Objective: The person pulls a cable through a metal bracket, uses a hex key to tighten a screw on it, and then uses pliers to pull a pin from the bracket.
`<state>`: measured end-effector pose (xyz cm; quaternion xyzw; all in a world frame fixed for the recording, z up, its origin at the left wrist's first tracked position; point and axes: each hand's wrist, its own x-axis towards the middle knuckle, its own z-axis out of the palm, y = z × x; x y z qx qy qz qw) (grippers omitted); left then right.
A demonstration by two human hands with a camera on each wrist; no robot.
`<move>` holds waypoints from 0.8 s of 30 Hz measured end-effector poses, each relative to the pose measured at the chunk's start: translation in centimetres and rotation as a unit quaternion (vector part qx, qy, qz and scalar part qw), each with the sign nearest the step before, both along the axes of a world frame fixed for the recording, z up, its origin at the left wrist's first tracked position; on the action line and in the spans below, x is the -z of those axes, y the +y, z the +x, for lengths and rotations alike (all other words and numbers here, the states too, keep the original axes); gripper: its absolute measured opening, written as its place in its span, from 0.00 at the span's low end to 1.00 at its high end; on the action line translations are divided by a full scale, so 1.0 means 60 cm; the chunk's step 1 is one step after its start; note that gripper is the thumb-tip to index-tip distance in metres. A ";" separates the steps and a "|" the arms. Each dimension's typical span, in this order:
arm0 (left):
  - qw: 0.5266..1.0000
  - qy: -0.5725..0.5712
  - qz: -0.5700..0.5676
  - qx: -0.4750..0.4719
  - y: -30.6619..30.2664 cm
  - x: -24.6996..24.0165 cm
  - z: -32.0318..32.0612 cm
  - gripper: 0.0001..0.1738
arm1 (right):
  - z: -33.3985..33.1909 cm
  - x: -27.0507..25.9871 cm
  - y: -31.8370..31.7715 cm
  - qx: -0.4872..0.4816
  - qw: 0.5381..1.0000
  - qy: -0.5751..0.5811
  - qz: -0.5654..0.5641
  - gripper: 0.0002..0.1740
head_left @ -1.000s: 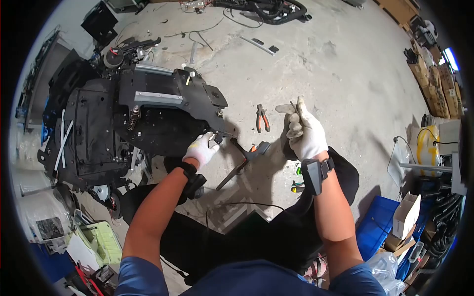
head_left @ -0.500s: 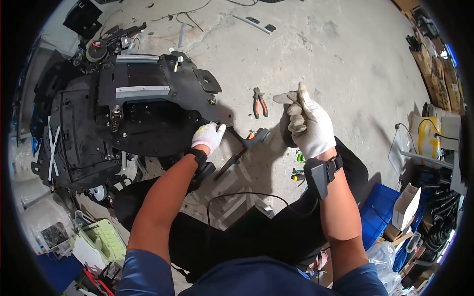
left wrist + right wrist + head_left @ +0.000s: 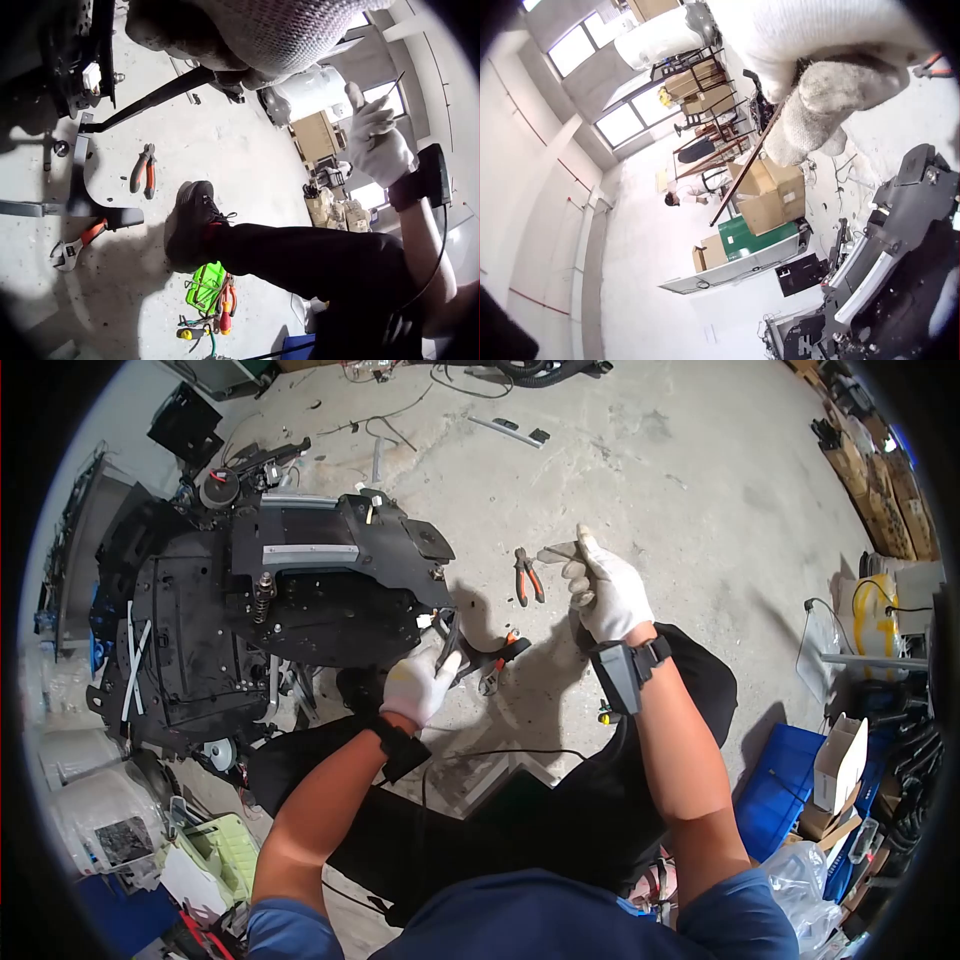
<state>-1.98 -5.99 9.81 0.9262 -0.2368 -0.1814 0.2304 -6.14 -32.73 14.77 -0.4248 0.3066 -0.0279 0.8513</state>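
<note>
In the head view my gloved left hand (image 3: 415,685) grips one arm of a black branched metal bracket (image 3: 157,99), beside the near corner of the black vehicle chassis (image 3: 330,630). The bracket's wide end (image 3: 505,655) reaches over an orange-handled adjustable wrench (image 3: 490,680). My gloved right hand (image 3: 613,595) is raised to the right, its fingers curled around a thin dark metal rod (image 3: 742,172). The rod's other end is hidden in the glove. Red-and-black pliers (image 3: 528,577) lie on the floor between the hands.
A green case (image 3: 205,287) and several hand tools lie near the person's shoe (image 3: 196,225). A blue bin (image 3: 780,790) and white box (image 3: 840,765) stand at the right. A light green container (image 3: 222,850) is at lower left. A black cable (image 3: 500,752) crosses the person's legs.
My left hand has left the chassis edge, drawn back toward the body and taken hold of the bracket, which has swung from its earlier position. The right hand keeps its rod, shifting slightly left.
</note>
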 end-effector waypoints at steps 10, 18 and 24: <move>0.994 -0.008 -0.103 -0.046 0.047 -0.089 -0.047 0.16 | -0.019 0.112 -0.018 -0.047 0.993 0.040 -0.099 0.20; 0.962 0.042 -0.224 -0.153 0.051 -0.169 -0.054 0.17 | -0.050 0.176 -0.053 -0.172 0.902 0.130 -0.373 0.24; 0.919 0.054 -0.314 -0.231 0.073 -0.171 -0.050 0.15 | -0.030 0.141 -0.029 -0.064 0.996 0.025 0.058 0.23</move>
